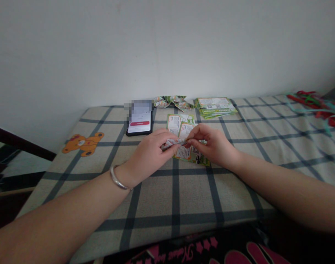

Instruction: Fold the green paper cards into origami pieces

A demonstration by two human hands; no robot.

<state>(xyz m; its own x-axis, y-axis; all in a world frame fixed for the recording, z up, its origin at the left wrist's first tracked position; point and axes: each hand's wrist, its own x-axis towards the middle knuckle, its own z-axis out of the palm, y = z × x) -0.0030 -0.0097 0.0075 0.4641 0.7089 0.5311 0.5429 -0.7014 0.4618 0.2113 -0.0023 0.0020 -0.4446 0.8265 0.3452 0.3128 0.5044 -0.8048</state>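
Observation:
My left hand [157, 146], with a silver bangle on its wrist, pinches the left part of a small folded paper strip [174, 142]. The strip's right end is between the thumb and fingers of my right hand [208, 145]. Beneath both hands lies a green and white printed leaflet [185, 129] with fold creases, partly covered by my fingers. Behind it, against the wall, several folded paper pieces [173, 102] of the same print sit in a cluster. To their right is a stack of similar leaflets [217, 106].
A phone [139, 117] with a lit screen stands left of the folded pieces. An orange bear figure [83, 144] is on the checked tablecloth [153, 205] at left. Red, green and pale blue strips [318, 104] lie tangled at far right. The white wall [167, 47] borders the table's back.

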